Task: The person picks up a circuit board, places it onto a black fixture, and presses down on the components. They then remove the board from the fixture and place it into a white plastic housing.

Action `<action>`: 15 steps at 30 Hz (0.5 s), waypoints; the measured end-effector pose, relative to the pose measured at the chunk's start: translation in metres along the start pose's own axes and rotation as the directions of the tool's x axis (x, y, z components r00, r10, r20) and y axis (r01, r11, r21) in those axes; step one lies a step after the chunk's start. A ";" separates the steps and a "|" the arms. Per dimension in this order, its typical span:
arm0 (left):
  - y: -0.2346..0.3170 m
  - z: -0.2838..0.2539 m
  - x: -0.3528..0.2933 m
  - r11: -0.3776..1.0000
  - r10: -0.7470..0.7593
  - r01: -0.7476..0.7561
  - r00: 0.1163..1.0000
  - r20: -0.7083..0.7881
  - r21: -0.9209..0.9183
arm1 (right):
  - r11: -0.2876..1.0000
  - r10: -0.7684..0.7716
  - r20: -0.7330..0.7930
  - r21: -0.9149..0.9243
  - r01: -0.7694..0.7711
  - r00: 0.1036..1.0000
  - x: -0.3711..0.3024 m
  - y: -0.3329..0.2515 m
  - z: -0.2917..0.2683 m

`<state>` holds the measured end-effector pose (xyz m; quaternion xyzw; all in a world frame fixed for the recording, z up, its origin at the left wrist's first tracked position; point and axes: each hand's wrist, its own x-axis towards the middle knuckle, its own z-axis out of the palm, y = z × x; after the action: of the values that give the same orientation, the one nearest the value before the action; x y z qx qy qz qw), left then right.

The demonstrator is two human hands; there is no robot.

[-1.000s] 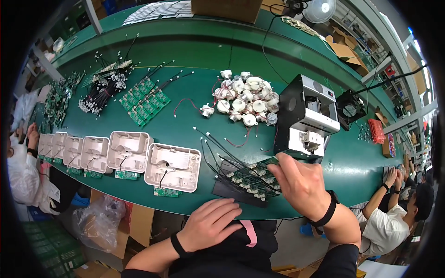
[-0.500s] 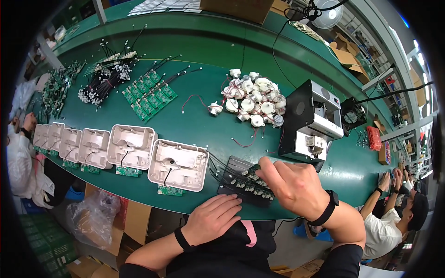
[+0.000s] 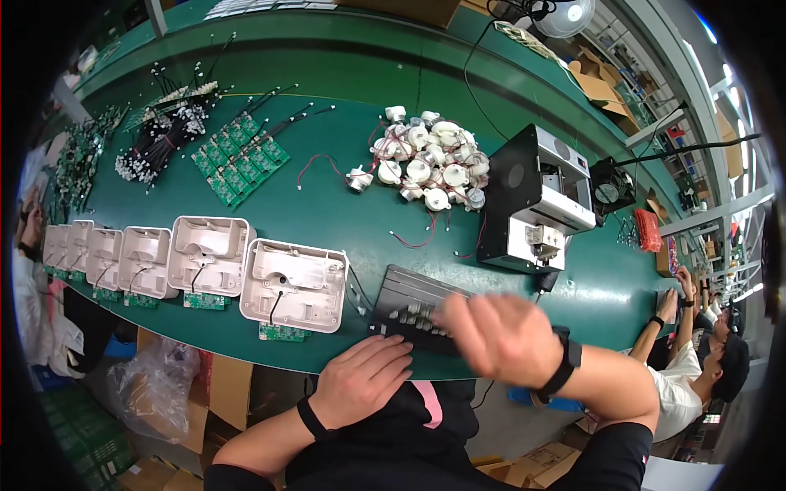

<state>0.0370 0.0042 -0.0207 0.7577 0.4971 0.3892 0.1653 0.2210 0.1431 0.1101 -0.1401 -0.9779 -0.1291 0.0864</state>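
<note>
In front of me a flat black fixture [image 3: 417, 288] lies near the table's front edge, with a row of small pale connector-like parts [image 3: 416, 317] along its front part. My left hand [image 3: 366, 378] rests at its front left corner, fingers stretched out and nothing in them. Over the fixture's right side is my right hand [image 3: 508, 342], smeared by motion. Its fingers look curled together, and their tips and anything between them are hidden. Just left of the fixture, a white plastic housing [image 3: 255, 288] holds a black wire, with a green circuit board [image 3: 282, 333] at its front edge.
More white housings [image 3: 209, 282] line up leftward. Farther back lie a green board panel [image 3: 239, 168], bundled black wires [image 3: 168, 135] and a heap of white motor-like parts [image 3: 419, 170]. A black-and-white machine [image 3: 536, 204] stands right. Another person [image 3: 686, 393] works at far right.
The view has shifted, moving the scene slightly left. My right hand has moved a little rightward and nearer across the fixture. More bare fixture surface shows, with fewer black wires at its left.
</note>
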 end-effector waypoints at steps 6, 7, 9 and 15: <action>0.001 -0.002 0.001 1.000 0.015 -0.015 1.000 -0.028 0.001 | 0.998 -0.027 -0.002 0.060 0.027 1.000 0.005 0.005 0.001; 0.001 -0.002 0.001 1.000 0.006 -0.006 1.000 -0.030 0.001 | 0.998 -0.029 -0.001 0.063 0.029 1.000 0.005 0.005 0.000; 0.001 -0.002 0.001 1.000 -0.002 0.003 0.999 -0.044 0.013 | 0.997 -0.031 0.000 0.069 0.031 1.000 0.005 0.003 -0.001; 0.002 -0.001 -0.002 1.000 -0.021 0.021 1.000 0.007 -0.006 | 0.995 -0.084 0.013 -0.045 0.085 0.996 -0.006 -0.027 -0.015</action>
<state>0.0374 0.0011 -0.0195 0.7532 0.5032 0.3865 0.1734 0.2211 0.1122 0.1172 -0.1012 -0.9802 -0.1544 0.0722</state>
